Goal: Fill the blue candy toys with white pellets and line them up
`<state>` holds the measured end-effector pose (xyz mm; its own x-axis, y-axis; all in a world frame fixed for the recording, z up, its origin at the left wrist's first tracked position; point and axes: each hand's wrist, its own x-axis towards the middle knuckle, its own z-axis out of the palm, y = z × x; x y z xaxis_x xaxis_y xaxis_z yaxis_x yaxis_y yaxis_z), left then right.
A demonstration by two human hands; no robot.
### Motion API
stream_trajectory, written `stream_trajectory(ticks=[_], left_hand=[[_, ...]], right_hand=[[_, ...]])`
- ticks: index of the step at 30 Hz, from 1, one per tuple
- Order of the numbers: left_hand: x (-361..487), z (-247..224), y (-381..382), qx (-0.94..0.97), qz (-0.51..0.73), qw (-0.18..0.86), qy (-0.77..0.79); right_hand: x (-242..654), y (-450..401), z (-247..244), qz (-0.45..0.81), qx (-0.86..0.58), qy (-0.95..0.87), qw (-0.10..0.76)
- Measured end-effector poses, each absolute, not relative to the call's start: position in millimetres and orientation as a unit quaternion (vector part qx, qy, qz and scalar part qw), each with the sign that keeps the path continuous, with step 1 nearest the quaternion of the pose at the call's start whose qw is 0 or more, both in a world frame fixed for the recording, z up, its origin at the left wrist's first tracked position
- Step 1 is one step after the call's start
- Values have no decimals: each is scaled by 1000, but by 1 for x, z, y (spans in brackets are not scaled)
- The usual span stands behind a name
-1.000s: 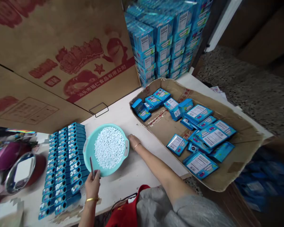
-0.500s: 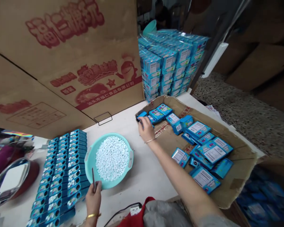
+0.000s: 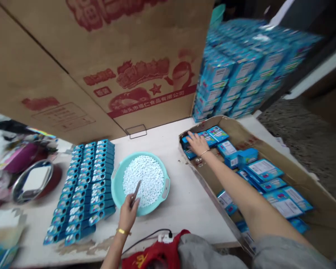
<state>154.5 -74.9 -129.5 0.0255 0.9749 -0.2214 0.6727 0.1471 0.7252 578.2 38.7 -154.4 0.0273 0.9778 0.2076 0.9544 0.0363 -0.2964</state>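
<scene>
Left hand [image 3: 128, 213] pinches slim dark tool [image 3: 136, 191], best kept low over white pellets [image 3: 147, 173] in round turquoise bowl [image 3: 117, 191]. Right hand [image 3: 198, 145] over blue cardboard box [image 3: 189, 154] in brown cardboard tray [image 3: 236, 127]; grip unclear.

A large brown cardboard carton with red printing [image 3: 145, 48] stood upright along the rear of the white flat-topped table [image 3: 184, 209]. A thin dark rectangular loop [image 3: 138, 136] lay at its base. To its right, blue printed paperboard boxes [image 3: 226, 78] were stacked in several layers. A round reddish-brown bowl with a shiny metal interior [image 3: 56, 177] was positioned at the left, containing a white rectangular object [image 3: 37, 179]. A black cable [image 3: 145, 237] ran along the front edge. Grey speckled flooring [image 3: 280, 117] was visible at the right.
</scene>
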Motion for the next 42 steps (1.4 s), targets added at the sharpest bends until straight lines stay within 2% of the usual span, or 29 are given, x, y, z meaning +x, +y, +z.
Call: stream_trajectory(ticks=[4, 8, 10, 12, 14, 16, 18, 20, 27, 30, 35, 42], left_hand=[[149, -122, -64, 691, 145, 353, 614], [112, -112, -64, 719, 71, 332, 607], [95, -106, -69, 726, 20, 317, 610], [88, -101, -72, 734, -47, 291, 611], [94, -99, -73, 739, -116, 258, 612], [108, -103, -71, 736, -164, 237, 613], [126, -111, -67, 730, -178, 231, 618], [142, -123, -64, 727, -153, 243, 623], [177, -165, -50, 719, -41, 294, 628], [193, -178, -41, 714, 3, 309, 628], [195, -181, -29, 718, 61, 349, 599], [155, -123, -24, 771, 142, 391, 482]], right_hand=[[584, 35, -156, 73, -687, -685, 229], [597, 4, -139, 59, -745, -603, 280], [598, -23, -123, 31, -775, -525, 351], [587, -53, -105, 45, -777, -426, 462], [563, -81, -91, 155, -743, -330, 562], [530, -104, -83, 326, -682, -255, 603], [495, -122, -83, 470, -619, -211, 593], [465, -135, -90, 558, -579, -178, 567], [419, -137, -105, 673, -513, -123, 518], [415, -123, -107, 651, -523, -142, 531], [418, -109, -128, 536, -588, -245, 554], [428, -106, -131, 346, -659, -473, 472]])
